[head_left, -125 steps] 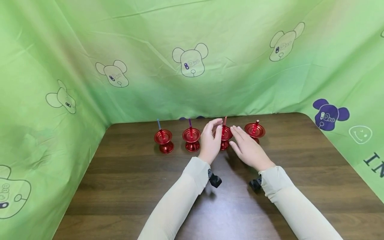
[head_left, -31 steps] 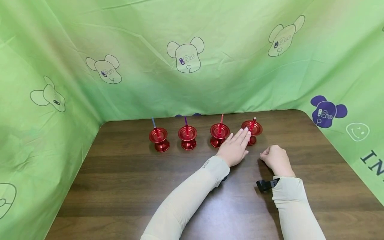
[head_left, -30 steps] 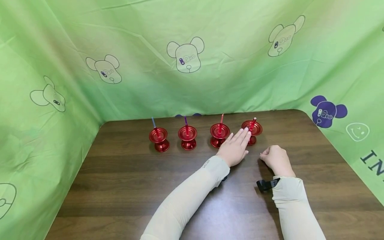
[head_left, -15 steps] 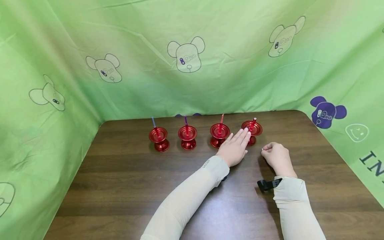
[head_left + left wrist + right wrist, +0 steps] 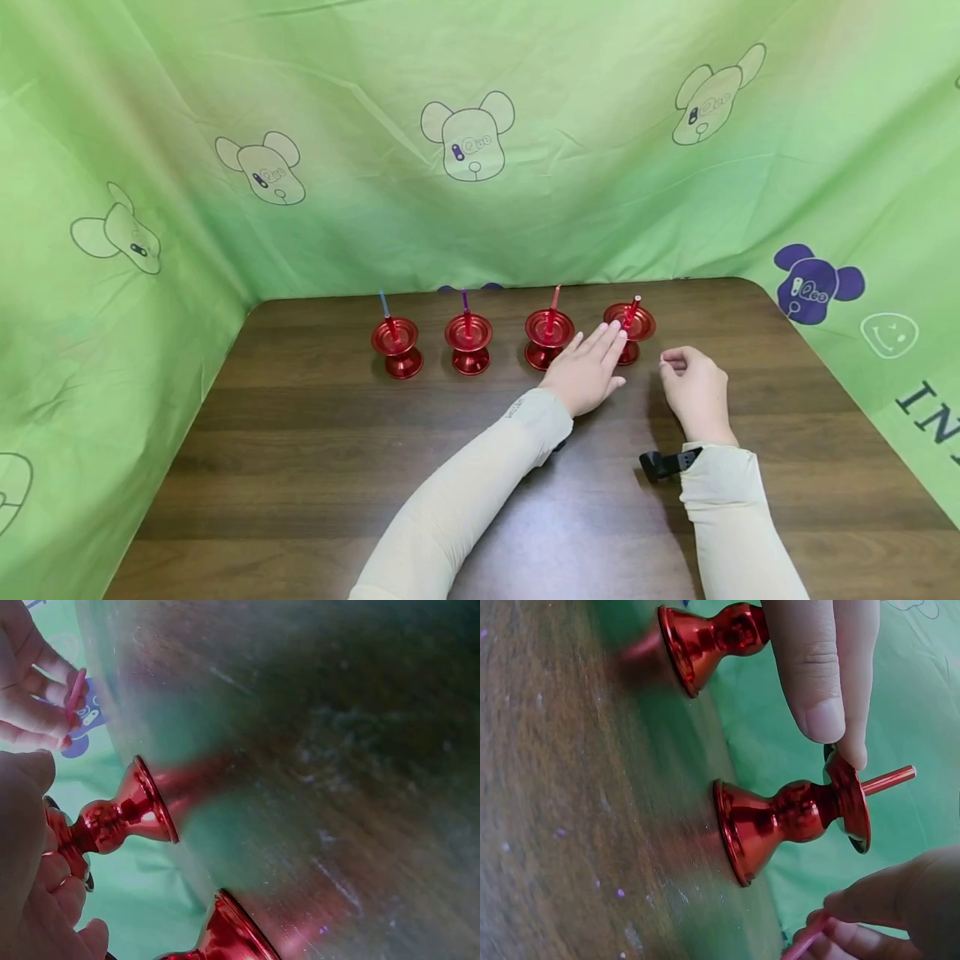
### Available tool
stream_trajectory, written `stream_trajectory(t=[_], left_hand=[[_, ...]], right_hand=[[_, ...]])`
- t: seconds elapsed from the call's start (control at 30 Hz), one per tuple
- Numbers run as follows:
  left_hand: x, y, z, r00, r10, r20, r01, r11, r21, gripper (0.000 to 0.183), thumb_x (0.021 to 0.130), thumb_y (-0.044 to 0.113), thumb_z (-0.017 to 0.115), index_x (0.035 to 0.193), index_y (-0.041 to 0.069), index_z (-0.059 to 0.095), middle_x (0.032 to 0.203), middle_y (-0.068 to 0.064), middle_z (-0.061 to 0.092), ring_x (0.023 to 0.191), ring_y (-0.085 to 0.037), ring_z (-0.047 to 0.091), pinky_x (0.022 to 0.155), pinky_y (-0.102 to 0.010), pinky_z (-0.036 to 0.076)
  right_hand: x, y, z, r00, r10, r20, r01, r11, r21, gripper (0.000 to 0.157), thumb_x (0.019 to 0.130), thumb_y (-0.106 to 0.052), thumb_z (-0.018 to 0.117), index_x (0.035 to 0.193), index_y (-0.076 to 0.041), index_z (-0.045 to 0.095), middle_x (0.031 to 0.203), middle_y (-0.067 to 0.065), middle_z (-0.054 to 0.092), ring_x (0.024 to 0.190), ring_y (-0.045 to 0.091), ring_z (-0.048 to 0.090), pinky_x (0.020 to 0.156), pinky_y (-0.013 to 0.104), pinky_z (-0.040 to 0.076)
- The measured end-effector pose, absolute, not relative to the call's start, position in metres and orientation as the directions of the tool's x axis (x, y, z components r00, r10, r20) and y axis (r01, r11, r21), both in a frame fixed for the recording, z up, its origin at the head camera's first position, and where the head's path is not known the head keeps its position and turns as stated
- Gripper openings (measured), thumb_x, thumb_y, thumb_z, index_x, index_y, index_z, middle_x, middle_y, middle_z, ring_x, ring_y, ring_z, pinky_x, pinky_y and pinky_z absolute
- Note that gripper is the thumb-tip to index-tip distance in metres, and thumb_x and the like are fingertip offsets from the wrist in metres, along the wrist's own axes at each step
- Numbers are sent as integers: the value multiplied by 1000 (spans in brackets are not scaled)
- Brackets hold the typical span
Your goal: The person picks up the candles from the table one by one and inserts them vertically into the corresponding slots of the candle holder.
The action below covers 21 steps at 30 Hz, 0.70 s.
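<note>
Four-in-a-row is avoided here: several shiny red candle holders stand upright along the table's far side. My left hand [image 5: 585, 375] reaches to the rightmost candle holder [image 5: 639, 323], its straight fingertips touching the dish rim. A short red tube [image 5: 889, 780] sticks up from that dish. To the right, my right hand [image 5: 696, 392] pinches a thin pink candle [image 5: 76, 696] between thumb and fingers, above the table. The candle holder with a pink candle [image 5: 550, 327] is just left of my left hand.
Further left stand a candle holder with a purple candle [image 5: 468, 333] and a candle holder with a blue candle [image 5: 395, 337]. The brown wooden table [image 5: 337, 467] meets a green printed cloth [image 5: 360, 208] behind and at both sides.
Earlier both hands were around the holder with the pink candle. My left hand has since moved right to the rightmost holder. Over the last second my right hand has risen slightly with its candle.
</note>
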<state>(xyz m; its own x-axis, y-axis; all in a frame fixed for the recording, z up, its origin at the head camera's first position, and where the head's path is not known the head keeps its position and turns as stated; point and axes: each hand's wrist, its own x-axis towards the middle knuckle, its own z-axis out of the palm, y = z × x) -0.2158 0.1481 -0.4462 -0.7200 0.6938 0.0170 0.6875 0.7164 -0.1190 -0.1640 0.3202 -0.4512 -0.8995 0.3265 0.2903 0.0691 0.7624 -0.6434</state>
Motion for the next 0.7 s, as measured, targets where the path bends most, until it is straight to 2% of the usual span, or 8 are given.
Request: stream_trajectory(t=[0.1, 0.27, 0.33, 0.43, 0.53, 0.63, 0.7], left_hand=[[-217, 148, -447, -721, 693, 21, 686, 717, -127, 71, 107, 56, 34, 165, 20, 13, 171, 5, 5, 155, -10, 4, 124, -31, 16], [-216, 147, -447, -718, 695, 23, 687, 714, -132, 72, 106, 57, 34, 165, 20, 13, 171, 5, 5, 155, -10, 5, 124, -32, 18], [-216, 147, -447, -718, 695, 26, 686, 714, -143, 72, 106, 57, 33, 165, 20, 12, 171, 4, 5, 155, -10, 5, 124, -32, 18], [-216, 147, -447, -718, 695, 37, 682, 714, -161, 72, 106, 57, 33, 165, 20, 13, 171, 4, 5, 155, -10, 6, 124, -32, 19], [-217, 147, -447, -718, 695, 40, 681, 713, -167, 72, 106, 57, 34, 165, 20, 13, 171, 5, 6, 155, -10, 6, 124, -32, 18], [-217, 147, -447, -718, 695, 29, 684, 712, -158, 72, 106, 56, 36, 165, 20, 13, 171, 5, 6, 155, -10, 5, 124, -32, 19], [-217, 148, -446, -718, 696, 24, 686, 713, -147, 72, 106, 56, 36, 165, 21, 13, 171, 5, 6, 155, -10, 5, 124, -32, 19]], right_hand=[[-165, 318, -451, -882, 357, 308, 71, 747, -661, 21, 97, -7, 58, 107, 9, 69, 101, 29, 71, 95, 43, 70, 77, 39, 49], [-167, 316, -452, -862, 385, 330, 69, 734, -676, 20, 98, -7, 60, 109, 7, 70, 103, 26, 73, 94, 38, 71, 70, 12, 41], [-169, 315, -452, -852, 391, 348, 59, 732, -678, 19, 98, -6, 60, 108, 7, 70, 103, 25, 73, 94, 38, 71, 69, 7, 37], [-171, 314, -451, -838, 393, 379, 40, 737, -675, 18, 97, -6, 62, 108, 6, 71, 102, 23, 74, 91, 33, 71, 69, 6, 37], [-171, 313, -451, -826, 400, 397, 29, 735, -678, 17, 97, -7, 65, 108, 4, 72, 102, 21, 75, 82, 10, 66, 70, 6, 38], [-171, 313, -450, -814, 415, 406, 19, 718, -696, 18, 97, -9, 66, 108, 3, 73, 102, 21, 75, 77, -16, 51, 69, 4, 38], [-171, 313, -450, -799, 435, 416, 10, 701, -713, 18, 97, -9, 66, 108, 3, 73, 103, 21, 75, 74, -24, 45, 69, 2, 37]])
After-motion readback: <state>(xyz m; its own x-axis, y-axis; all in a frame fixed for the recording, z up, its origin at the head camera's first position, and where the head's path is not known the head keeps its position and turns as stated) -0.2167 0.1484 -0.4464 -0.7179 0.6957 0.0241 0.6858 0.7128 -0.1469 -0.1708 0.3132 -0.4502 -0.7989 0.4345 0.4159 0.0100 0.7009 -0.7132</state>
